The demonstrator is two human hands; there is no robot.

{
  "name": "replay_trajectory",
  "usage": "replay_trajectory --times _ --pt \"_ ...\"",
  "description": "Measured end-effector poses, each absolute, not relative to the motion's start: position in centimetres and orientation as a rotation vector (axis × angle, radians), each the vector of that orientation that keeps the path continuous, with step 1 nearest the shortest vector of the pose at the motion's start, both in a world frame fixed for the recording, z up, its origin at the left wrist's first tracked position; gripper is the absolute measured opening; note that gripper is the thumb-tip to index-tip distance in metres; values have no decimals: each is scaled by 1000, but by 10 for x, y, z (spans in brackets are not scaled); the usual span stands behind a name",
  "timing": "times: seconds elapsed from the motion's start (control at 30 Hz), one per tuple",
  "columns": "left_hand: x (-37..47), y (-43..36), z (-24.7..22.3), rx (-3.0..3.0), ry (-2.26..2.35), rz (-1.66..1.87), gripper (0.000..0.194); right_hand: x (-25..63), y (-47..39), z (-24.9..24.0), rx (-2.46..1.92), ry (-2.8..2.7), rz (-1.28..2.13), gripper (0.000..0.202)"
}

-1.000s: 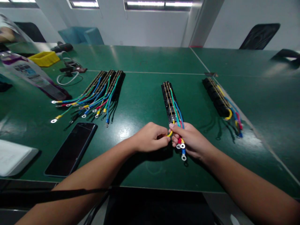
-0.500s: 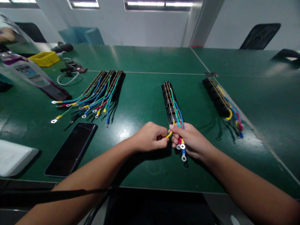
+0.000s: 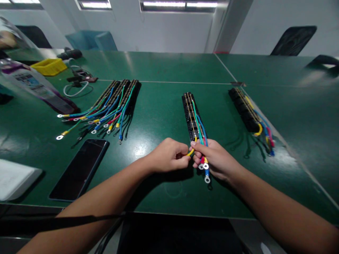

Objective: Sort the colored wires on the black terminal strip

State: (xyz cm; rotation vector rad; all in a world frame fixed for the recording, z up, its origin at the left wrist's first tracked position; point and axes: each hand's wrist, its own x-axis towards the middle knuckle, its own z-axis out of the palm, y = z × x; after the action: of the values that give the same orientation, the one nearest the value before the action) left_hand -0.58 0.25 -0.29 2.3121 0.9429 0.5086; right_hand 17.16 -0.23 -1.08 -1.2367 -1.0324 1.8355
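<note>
A black terminal strip [image 3: 189, 112] with brass-coloured rails lies on the green table, its near end at my hands. My left hand [image 3: 172, 155] pinches the end of a yellow wire [image 3: 191, 152] that bends left from the strip. Closed round the green, blue and red wires is my right hand [image 3: 215, 157], its thumb and fingertips beside the yellow wire. Ring terminals [image 3: 207, 179] stick out below the right hand. Further right lies another wired strip [image 3: 243, 111]. At the left, three wired strips [image 3: 123, 93] lie side by side, their ring terminals fanned toward me.
On the left are a dark phone [image 3: 79, 169], a white box [image 3: 18, 179], a purple-and-white package [image 3: 37, 84], a yellow tray [image 3: 49, 67] and a white cable [image 3: 75, 94]. A person's arm [image 3: 7, 39] shows at the far left. The table's front edge runs below my hands.
</note>
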Motion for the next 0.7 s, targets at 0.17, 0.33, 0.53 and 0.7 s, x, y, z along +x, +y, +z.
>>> replay_trajectory --times 0.17,0.33,0.53,0.7 --pt "-7 2 0 2291 956 562 28 171 -3 -11 -1208 -989 1878 19" --pt "-7 2 1 2246 1003 512 26 171 -2 -9 -1170 -960 1908 19" --pt "-7 1 1 2195 997 516 35 170 -4 -3 -1139 -906 1954 13" --pt "-8 3 0 2195 1051 642 30 170 -5 -2 -1209 -1030 1937 14"
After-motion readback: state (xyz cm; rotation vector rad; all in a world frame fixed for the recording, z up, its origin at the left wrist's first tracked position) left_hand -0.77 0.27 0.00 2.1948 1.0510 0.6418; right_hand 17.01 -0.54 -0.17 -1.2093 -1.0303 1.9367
